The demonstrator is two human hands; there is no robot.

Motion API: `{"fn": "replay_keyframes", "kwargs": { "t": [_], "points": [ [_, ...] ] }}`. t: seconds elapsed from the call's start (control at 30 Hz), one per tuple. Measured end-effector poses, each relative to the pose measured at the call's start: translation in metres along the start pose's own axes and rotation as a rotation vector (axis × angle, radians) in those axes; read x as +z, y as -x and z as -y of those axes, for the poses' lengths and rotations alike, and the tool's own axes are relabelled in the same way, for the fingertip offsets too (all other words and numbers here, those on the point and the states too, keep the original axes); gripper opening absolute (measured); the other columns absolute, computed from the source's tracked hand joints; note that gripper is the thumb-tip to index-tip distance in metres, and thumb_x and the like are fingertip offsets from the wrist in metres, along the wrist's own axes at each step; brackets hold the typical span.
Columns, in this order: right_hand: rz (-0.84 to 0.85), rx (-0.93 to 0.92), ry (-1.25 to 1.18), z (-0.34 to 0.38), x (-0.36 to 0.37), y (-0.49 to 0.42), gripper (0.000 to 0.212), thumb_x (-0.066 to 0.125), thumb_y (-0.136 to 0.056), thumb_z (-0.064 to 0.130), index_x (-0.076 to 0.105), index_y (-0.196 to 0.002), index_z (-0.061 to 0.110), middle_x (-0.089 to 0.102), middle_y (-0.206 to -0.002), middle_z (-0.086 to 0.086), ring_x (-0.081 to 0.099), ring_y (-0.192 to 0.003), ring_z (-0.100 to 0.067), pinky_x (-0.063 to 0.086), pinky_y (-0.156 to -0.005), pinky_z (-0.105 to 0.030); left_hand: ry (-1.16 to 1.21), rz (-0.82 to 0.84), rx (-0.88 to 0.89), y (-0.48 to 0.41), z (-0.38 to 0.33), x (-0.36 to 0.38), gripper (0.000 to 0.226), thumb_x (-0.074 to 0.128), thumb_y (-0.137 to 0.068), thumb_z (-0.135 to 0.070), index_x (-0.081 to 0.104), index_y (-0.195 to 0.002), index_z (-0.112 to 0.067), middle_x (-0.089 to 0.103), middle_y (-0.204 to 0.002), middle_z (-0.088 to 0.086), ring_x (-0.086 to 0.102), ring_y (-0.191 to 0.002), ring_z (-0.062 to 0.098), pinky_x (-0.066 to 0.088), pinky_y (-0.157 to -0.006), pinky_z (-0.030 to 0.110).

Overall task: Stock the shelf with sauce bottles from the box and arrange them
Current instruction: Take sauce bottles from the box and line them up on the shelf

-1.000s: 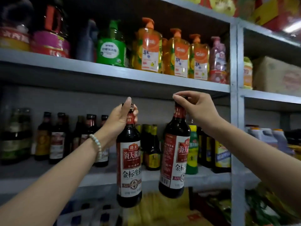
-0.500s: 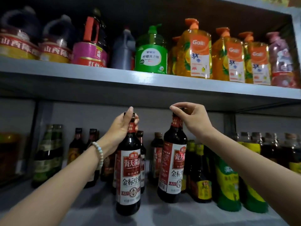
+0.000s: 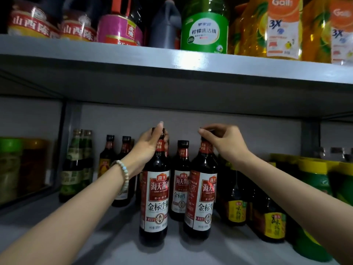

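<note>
Both bottles dropped since a moment ago and look planted on the shelf point(image 3: 191, 252). Left hand point(image 3: 150, 143) grips the left sauce bottle point(image 3: 155, 197) by the neck, right hand point(image 3: 224, 142) pinches the right sauce bottle point(image 3: 202, 196) at the cap. Next, I'd guess: let go, line them up with the matching bottle point(image 3: 180, 188) behind, between the hands.

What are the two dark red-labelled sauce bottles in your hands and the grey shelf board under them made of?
The left dark sauce bottle and right dark sauce bottle: likely glass, glossy, with sharp highlights on the shoulders; hard plastic isn't ruled out. The grey shelf board: seemingly painted metal, smooth with dull sheen.
</note>
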State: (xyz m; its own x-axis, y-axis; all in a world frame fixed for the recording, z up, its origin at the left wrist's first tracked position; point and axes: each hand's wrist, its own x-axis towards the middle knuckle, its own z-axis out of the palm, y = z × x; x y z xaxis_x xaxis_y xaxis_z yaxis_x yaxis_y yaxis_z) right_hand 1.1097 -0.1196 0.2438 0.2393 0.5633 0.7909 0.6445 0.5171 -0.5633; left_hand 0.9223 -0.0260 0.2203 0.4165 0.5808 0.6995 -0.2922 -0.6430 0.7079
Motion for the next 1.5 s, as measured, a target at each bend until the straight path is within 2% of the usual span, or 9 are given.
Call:
{"fn": "replay_keyframes", "kwargs": {
  "t": [0.4,0.67,0.9,1.0,1.07,1.17,1.3,1.4,1.5],
  "points": [
    [0.069,0.003,-0.004,-0.009,0.02,0.009,0.023,0.071,-0.083,0.026,0.072,-0.1,0.011,0.071,-0.093,0.001,0.067,-0.084,-0.007,0.053,-0.063,-0.01,-0.024,0.024,0.002,0.002,0.02,0.002,0.042,0.036,-0.092,-0.054,0.049,-0.081,-0.015,0.053,-0.066,-0.004,0.054,-0.063,0.009,0.048,-0.067,0.021],
    [0.075,-0.003,0.001,-0.009,0.027,0.012,0.023,0.071,-0.083,0.027,0.072,-0.1,0.011,0.073,-0.094,0.0,0.069,-0.085,-0.011,0.059,-0.075,-0.026,-0.038,0.032,0.006,0.003,0.026,0.0,0.042,0.035,-0.092,-0.053,0.05,-0.08,-0.015,0.055,-0.066,-0.006,0.055,-0.065,0.009,0.049,-0.07,0.017],
    [0.117,0.056,0.058,-0.009,0.024,0.007,0.025,0.073,-0.08,0.033,0.07,-0.098,0.015,0.073,-0.086,-0.002,0.07,-0.073,-0.01,0.059,-0.062,-0.023,-0.008,0.026,-0.02,0.003,0.026,0.0,0.04,0.038,-0.093,-0.049,0.055,-0.092,-0.013,0.058,-0.068,-0.007,0.059,-0.063,0.007,0.05,-0.072,0.018],
    [0.089,0.042,0.106,-0.008,0.027,0.01,0.021,0.071,-0.082,0.036,0.068,-0.097,0.022,0.072,-0.091,0.001,0.069,-0.078,-0.009,0.06,-0.069,-0.027,-0.06,-0.021,-0.044,0.006,0.024,0.001,0.046,0.035,-0.094,-0.049,0.059,-0.096,-0.01,0.064,-0.074,-0.002,0.064,-0.065,0.006,0.05,-0.066,0.012],
    [0.055,0.013,0.176,-0.012,0.03,0.015,0.034,0.068,-0.082,0.043,0.066,-0.109,0.023,0.069,-0.104,0.003,0.067,-0.091,-0.013,0.058,-0.079,-0.034,-0.148,-0.04,-0.044,0.014,0.022,0.002,0.053,0.032,-0.094,-0.051,0.061,-0.103,-0.008,0.069,-0.084,-0.004,0.066,-0.073,0.002,0.047,-0.067,0.009],
    [0.064,0.002,0.229,-0.019,0.03,0.035,0.07,0.067,-0.078,0.054,0.042,-0.139,0.029,0.056,-0.121,0.009,0.058,-0.107,-0.01,0.051,-0.086,-0.027,-0.19,-0.06,-0.111,0.038,0.031,-0.002,0.06,0.041,-0.085,-0.057,0.047,-0.127,-0.016,0.062,-0.115,-0.01,0.06,-0.095,0.0,0.041,-0.073,0.012],
    [0.265,0.273,-0.064,-0.053,0.024,0.077,0.095,0.072,-0.073,0.051,0.015,-0.148,0.035,0.042,-0.144,0.004,0.047,-0.124,-0.014,0.041,-0.1,-0.033,-0.296,0.044,-0.267,0.082,0.059,-0.011,0.101,0.074,-0.059,-0.064,0.021,-0.139,-0.031,0.046,-0.124,-0.013,0.051,-0.109,0.007,0.043,-0.088,0.023],
    [0.575,0.477,-0.278,-0.079,0.018,0.099,0.101,0.083,-0.07,0.032,0.017,-0.145,0.04,0.047,-0.14,0.005,0.054,-0.119,-0.01,0.044,-0.1,-0.032,-0.459,0.168,-0.302,0.102,0.076,-0.01,0.097,0.084,-0.06,-0.043,0.021,-0.133,-0.031,0.045,-0.114,-0.026,0.051,-0.104,-0.003,0.042,-0.096,0.023],
    [0.702,0.497,-0.235,-0.09,0.024,0.111,0.079,0.078,-0.074,0.01,0.033,-0.136,0.031,0.063,-0.123,0.004,0.063,-0.111,-0.008,0.05,-0.089,-0.023,-0.466,0.213,-0.304,0.107,0.082,-0.013,0.077,0.083,-0.062,-0.043,0.034,-0.121,-0.042,0.053,-0.115,-0.022,0.053,-0.106,-0.006,0.044,-0.098,0.025]
  ]
}}
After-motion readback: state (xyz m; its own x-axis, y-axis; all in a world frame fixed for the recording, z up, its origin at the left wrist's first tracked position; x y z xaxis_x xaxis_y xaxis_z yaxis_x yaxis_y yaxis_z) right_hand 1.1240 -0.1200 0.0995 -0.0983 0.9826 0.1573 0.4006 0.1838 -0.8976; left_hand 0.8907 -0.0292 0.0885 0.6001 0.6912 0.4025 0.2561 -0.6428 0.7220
